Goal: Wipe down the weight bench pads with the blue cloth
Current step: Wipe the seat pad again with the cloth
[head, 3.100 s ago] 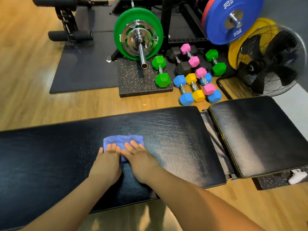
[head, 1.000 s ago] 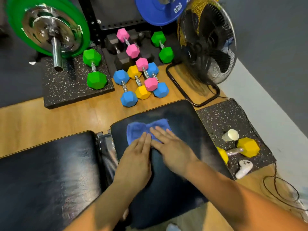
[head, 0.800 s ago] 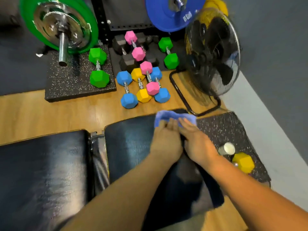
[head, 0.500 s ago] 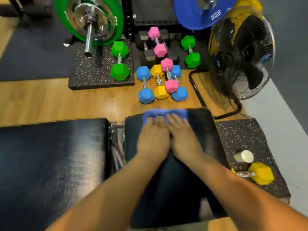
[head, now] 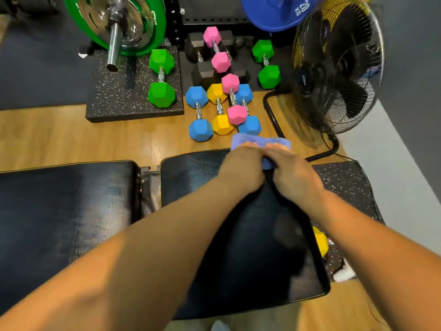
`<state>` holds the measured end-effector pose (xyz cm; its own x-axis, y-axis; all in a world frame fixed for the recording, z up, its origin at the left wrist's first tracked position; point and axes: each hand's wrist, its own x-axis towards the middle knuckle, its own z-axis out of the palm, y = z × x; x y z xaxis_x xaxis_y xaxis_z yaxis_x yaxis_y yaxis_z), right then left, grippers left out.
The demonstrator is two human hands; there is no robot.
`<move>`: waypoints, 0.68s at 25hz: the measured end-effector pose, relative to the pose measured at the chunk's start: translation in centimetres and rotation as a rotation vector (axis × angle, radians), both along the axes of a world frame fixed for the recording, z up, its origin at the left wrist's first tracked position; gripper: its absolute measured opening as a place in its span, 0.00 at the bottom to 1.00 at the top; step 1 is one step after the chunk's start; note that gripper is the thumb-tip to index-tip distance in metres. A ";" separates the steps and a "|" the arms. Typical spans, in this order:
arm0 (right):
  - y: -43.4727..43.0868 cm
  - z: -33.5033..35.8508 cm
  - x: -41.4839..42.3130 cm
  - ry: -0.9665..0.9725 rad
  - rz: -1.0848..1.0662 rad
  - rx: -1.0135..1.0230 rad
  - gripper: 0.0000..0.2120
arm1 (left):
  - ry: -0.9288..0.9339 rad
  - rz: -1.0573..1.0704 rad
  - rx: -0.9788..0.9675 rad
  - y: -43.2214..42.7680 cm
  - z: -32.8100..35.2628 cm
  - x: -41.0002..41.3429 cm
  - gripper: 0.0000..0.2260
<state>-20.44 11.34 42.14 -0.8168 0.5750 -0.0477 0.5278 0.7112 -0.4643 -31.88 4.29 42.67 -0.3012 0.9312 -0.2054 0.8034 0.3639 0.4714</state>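
The blue cloth (head: 260, 142) lies over the far right corner of the short black seat pad (head: 191, 177), and its far edge hangs past the pad's rim. My left hand (head: 243, 168) and my right hand (head: 294, 175) press down on it side by side, fingers pointing away from me. Most of the cloth is hidden under my hands. The long black back pad (head: 64, 206) lies to the left, with a metal gap between the two pads.
Coloured hex dumbbells (head: 222, 103) lie on the wooden floor just beyond the seat pad. A black floor fan (head: 338, 65) stands at the far right. A green plate on a barbell (head: 117, 25) is at far left. A speckled rubber mat (head: 343, 182) lies right of the pad.
Both hands have slid the cloth from the long pad to the seat pad, then across it to its far right corner. In the last half second it moved right and slightly over the rim.
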 end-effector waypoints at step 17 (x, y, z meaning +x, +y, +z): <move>-4.6 0.0 -12.4 -0.239 0.206 -0.009 0.13 | 0.240 -0.105 -0.356 -7.3 1.4 -13.3 0.06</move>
